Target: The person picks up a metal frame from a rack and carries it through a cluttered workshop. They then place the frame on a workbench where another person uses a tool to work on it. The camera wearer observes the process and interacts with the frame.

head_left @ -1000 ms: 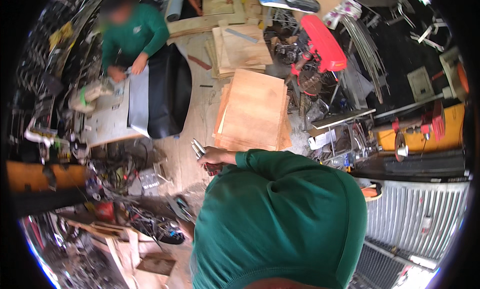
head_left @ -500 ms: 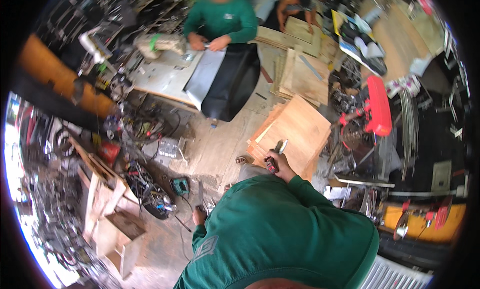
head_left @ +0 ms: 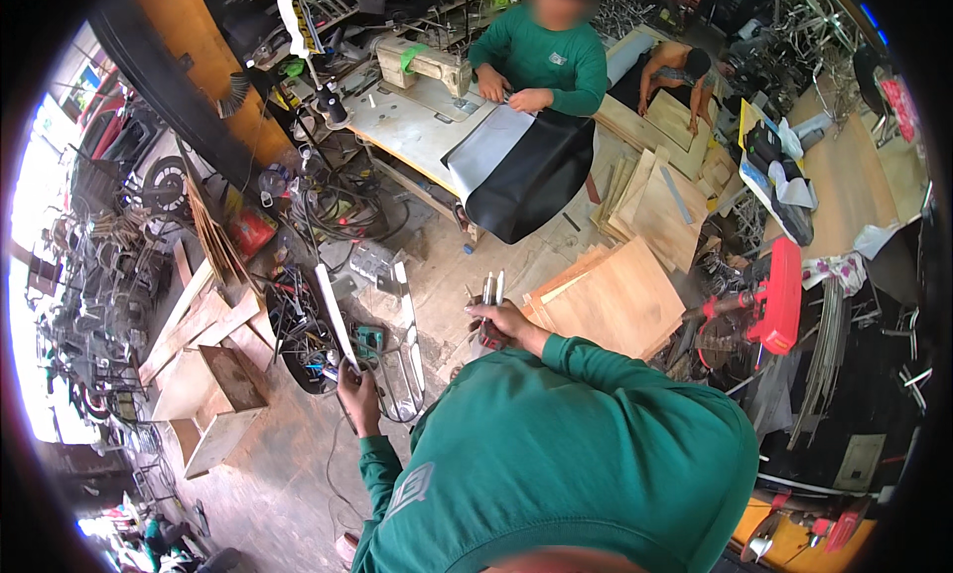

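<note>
Bar (head_left: 332, 307): one, pale, straight; at the person's left, near end gripped, far end pointing away from the body.
Left hand (head_left: 359, 399): fingers closed around the bar.
Rack (head_left: 411, 325): one, pale upright with looped rods, just right of the bar; joined to it or separate, I cannot tell from here.
Tool (head_left: 488, 337): one, red-and-dark grip, pale tips aimed away from the person; in front of the body.
Right hand (head_left: 508, 323): fingers wrapped on the tool.
Tub (head_left: 285, 359): one, black, on the floor left of the bar; holds a tangle of cables and small parts, too jumbled to count.
Box (head_left: 184, 396): one, plywood, open, lying left of the left hand; brown inner panel showing.
Boards (head_left: 181, 337): several, narrow, beside box and tub.
Plywood stack (head_left: 611, 300): sheets unevenly piled, beyond the right hand.
Table (head_left: 382, 126): bears a sewing machine (head_left: 427, 67); black cloth (head_left: 541, 181) drapes over its edge, near a co-worker (head_left: 551, 62).
</note>
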